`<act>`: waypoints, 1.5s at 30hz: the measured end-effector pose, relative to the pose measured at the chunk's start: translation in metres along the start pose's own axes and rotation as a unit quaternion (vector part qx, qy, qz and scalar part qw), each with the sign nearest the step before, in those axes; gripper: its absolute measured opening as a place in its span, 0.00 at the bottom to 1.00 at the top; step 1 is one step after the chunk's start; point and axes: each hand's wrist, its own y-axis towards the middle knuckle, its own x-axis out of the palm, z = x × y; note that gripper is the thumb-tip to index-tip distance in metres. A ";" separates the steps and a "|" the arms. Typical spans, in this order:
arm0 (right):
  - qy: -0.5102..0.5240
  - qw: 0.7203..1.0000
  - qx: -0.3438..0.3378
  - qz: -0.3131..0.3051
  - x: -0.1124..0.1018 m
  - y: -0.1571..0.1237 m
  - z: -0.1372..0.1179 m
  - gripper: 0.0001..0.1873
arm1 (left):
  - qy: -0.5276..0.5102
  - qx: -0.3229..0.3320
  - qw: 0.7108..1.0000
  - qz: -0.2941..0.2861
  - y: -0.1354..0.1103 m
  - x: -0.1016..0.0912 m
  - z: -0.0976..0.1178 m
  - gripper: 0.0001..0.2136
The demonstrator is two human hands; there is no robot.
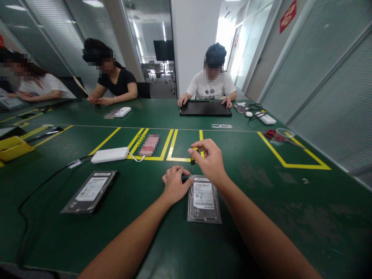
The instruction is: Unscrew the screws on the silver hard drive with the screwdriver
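A silver hard drive (204, 199) with a white label lies flat on the green table just in front of me. My right hand (210, 159) is closed around a small screwdriver (193, 155) with a yellow and black handle, held upright over the drive's far left corner. My left hand (175, 185) rests with curled fingers against the drive's upper left edge, steadying it.
A second hard drive (90, 192) lies to the left, near a white power strip (109, 155) with a black cable. Yellow tape outlines mark the table (290, 201). Three people sit across; one holds a black panel (205, 108). Red scissors (274, 135) lie at the right.
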 end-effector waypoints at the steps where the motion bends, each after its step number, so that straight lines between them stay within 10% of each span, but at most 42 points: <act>1: -0.004 1.000 0.003 -0.002 0.000 0.000 0.000 0.04 | -0.001 0.000 1.000 0.000 0.000 0.000 0.000 0.10; 45: -0.047 0.999 -0.001 -0.008 0.001 -0.003 -0.002 0.07 | 0.001 0.001 1.000 0.002 0.000 0.000 -0.001 0.10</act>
